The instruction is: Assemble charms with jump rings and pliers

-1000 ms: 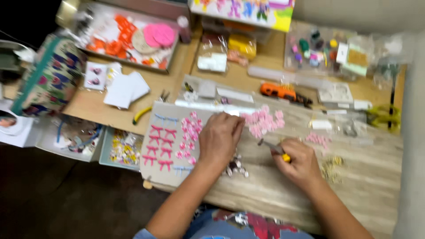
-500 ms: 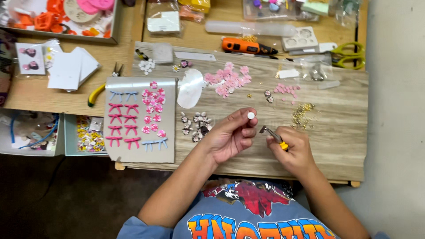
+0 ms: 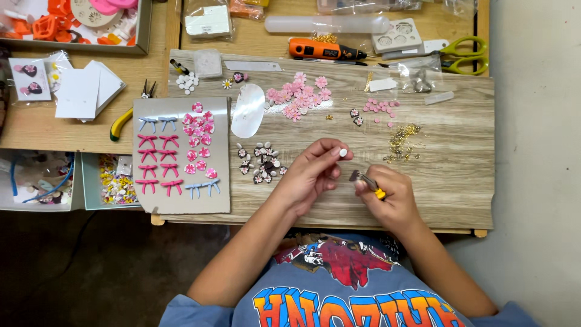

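The left hand [image 3: 311, 172] pinches a white bead [image 3: 343, 152]; the right hand [image 3: 390, 197] grasps pliers [image 3: 363, 180]. At 9 o'clock, a card [image 3: 181, 200] already carries many finished bows; loose flowers [image 3: 299, 100] at 12 o'clock are left.

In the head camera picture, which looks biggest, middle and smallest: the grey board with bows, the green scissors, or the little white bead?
1. Grey board with bows
2. Green scissors
3. Little white bead, pinched in the left hand

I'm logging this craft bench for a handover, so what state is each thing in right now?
Left hand: raised over the board, fingers pinching a small white round bead.
Right hand: closed around yellow-handled metal pliers.
Green-handled scissors: lying flat, handles apart.
Orange rotary tool: lying on its side.
Grey card of pink and blue bows: flat, rows filled.
Pink flower pieces: heaped loose.
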